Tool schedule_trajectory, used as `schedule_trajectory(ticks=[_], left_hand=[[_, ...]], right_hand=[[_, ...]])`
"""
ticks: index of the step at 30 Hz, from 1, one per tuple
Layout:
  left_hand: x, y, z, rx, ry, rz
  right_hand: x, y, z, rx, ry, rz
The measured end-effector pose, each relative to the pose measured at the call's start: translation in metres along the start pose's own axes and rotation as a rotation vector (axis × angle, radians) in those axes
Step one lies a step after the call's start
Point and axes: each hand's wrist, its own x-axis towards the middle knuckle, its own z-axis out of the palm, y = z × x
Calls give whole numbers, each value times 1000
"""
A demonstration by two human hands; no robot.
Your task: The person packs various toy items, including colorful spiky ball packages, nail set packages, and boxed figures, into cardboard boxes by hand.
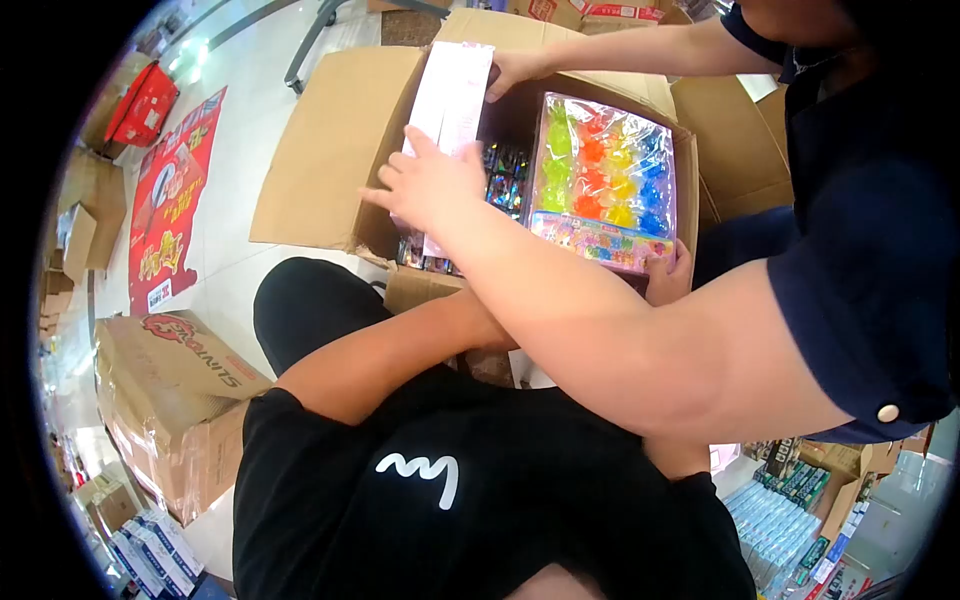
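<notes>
My right hand (670,275) grips the lower right corner of a clear-wrapped display box of colourful toys (605,165), with rows of green, red, yellow and blue pieces. The box rests tilted in the right part of an open cardboard carton (400,240). My left forearm (400,350) reaches to the carton's near side, and a co-worker's arm covers the fingers of that hand. The co-worker's hand (435,185) lies on a pale pink-white flat box (450,105) standing at the carton's left. Their other hand (510,72) holds its far edge.
Dark shiny packs (505,180) lie inside the carton. A taped carton (175,390) stands on the left floor, near a red poster (170,210) and a red basket (142,108). Blue-white boxes (770,530) are stacked at lower right. The co-worker's arm (640,350) crosses in front of me.
</notes>
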Motion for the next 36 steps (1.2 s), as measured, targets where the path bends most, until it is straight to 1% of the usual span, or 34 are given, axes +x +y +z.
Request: schedule_trajectory(ticks=[1, 3, 5, 6, 7, 8, 9, 11, 12, 13, 14, 15, 16, 17, 19, 20, 21, 23, 25, 27, 31, 36], left_hand=[[4, 2, -4, 257, -9, 101], [4, -4, -3, 245, -29, 88], [3, -12, 1, 232, -50, 75], [2, -16, 3, 254, -20, 99], [2, -25, 7, 266, -5, 111], [2, -34, 11, 277, 9, 122], [7, -39, 14, -128, -6, 34], [7, -49, 18, -531, -21, -54], [7, -28, 8, -13, 23, 59], [7, -23, 7, 245, 37, 116], [8, -18, 6, 504, 66, 171], [9, -22, 9, 136, 64, 116], [9, -25, 10, -48, 59, 86], [10, -24, 9, -231, 60, 58], [9, -20, 7, 295, 60, 173], [9, -28, 10, 295, 60, 173], [11, -44, 17, -18, 57, 110], [12, -49, 18, -329, 55, 45], [6, -29, 9, 670, 10, 64], [3, -18, 4, 689, -30, 52], [5, -8, 1, 708, -107, -44], [3, -8, 1, 702, -95, -55]], right_hand=[[-4, 1, -3, -8, -66, 12], [-4, -4, -8, -6, -166, 15], [4, -13, -14, 42, -212, 16], [9, -21, -13, 196, -176, 51], [18, -33, -1, 196, -175, 51], [25, -45, 11, 345, -89, 121], [24, -43, 9, 292, -44, 128], [19, -39, 4, 185, 44, 149], [23, -31, 3, 172, -25, 85], [22, -21, -9, 159, -95, 21], [18, -9, -19, 159, -96, 22], [11, 8, -35, 170, -111, 13], [7, 18, -44, 181, -125, 4], [19, 14, -27, 181, -125, 4], [50, -6, 21, 266, -13, 23], [61, -18, 38, 295, 25, 29], [60, -21, 42, 322, 53, 37], [36, -9, 37, 375, 82, 79], [0, 3, 28, 473, 138, 169], [-37, 9, 34, 604, 210, 297], [-118, 9, 64, 928, 418, 665], [-203, -8, 104, 1181, 652, 1125]])
